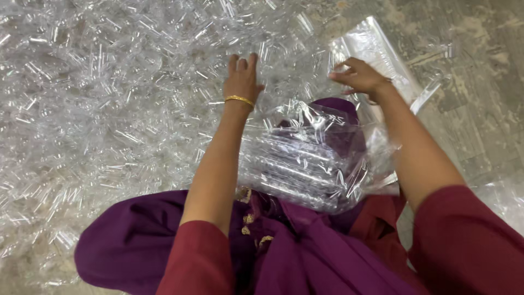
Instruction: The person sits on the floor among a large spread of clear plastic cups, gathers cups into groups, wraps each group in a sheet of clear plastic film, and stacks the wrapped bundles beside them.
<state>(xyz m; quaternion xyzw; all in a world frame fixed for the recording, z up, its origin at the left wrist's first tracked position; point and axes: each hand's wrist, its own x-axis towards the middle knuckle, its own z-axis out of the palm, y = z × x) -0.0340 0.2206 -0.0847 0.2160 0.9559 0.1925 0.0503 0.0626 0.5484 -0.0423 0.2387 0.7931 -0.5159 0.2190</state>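
My left hand (pixel 242 76) reaches forward with a gold bangle on the wrist and lies palm down on a big heap of small clear plastic tubes (pixel 109 93). My right hand (pixel 357 75) is raised beside it, fingers pinched on the edge of a clear plastic bag (pixel 376 46). A second clear bag (pixel 305 164) packed with rows of the tubes rests on my lap against purple cloth (pixel 305 251). Whether the left hand holds any tubes is hidden.
The heap of clear tubes covers the floor from the left edge to the middle. Bare grey concrete floor (pixel 480 71) shows at the right. More clear plastic film (pixel 502 196) lies at the right edge near my arm.
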